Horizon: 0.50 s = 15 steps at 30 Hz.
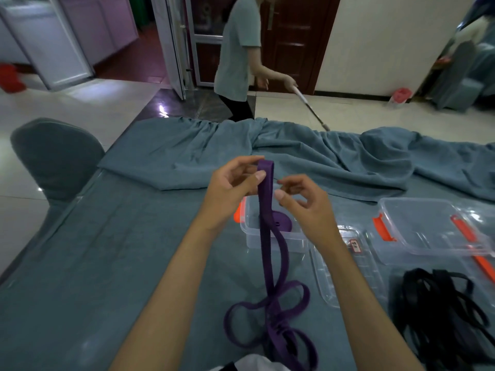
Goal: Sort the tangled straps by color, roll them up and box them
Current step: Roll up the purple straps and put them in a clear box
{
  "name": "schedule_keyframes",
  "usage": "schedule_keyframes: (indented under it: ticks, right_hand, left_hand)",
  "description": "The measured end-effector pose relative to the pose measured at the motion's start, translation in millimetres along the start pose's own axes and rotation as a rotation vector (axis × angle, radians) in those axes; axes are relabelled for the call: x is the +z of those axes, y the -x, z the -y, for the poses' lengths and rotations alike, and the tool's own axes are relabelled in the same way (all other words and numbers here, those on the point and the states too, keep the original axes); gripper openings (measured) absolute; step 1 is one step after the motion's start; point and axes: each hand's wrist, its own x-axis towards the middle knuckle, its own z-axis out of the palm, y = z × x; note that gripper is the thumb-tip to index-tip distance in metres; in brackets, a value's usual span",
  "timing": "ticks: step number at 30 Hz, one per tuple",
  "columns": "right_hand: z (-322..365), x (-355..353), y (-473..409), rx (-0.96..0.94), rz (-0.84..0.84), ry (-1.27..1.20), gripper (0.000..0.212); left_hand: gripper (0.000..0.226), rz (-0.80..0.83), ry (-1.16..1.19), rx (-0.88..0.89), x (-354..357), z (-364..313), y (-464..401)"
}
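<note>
We hold a flat purple fabric strap (266,199) up by its folded top end over the teal-clothed table (120,250).

Our left hand (233,191) pinches the fold between thumb and fingers, while our right hand (302,202) sits just beside the strap, fingers loosely curled and gripping nothing. The strap hangs down into tangled loops on the cloth near us. Behind it stands a clear plastic box with orange latches (273,236), with a rolled purple strap (281,223) inside. To the right lie a clear flat lid (348,266), a second clear box (428,231) and a heap of black straps (442,311). Beyond the table, another person (241,54) holds a long-handled tool on the floor.
</note>
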Motion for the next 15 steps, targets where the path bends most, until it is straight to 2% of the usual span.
schedule_keyframes:
  ticks: [5,8,10,13,15]
  right_hand:
    - [29,-7,-25,-0.071,-0.044,-0.024,0.025]
    - [44,-12,-34,-0.088,-0.043,-0.016,0.021]
    - [46,-17,-35,-0.101,-0.069,0.025,0.015]
    - [44,-17,-29,-0.11,-0.12,0.043,0.012]
    - [40,-15,-23,-0.099,-0.182,0.059,0.015]
  left_hand:
    - [0.031,-0.015,-0.057,0.046,16,-16,-14]
    - [0.037,0.008,-0.041,0.031,23,-23,-18]
    - [0.031,0.032,-0.057,0.031,25,-22,-19]
    - [0.026,0.032,-0.152,0.091,31,-14,-9]
    - [0.032,0.029,-0.195,0.114,38,-8,0]
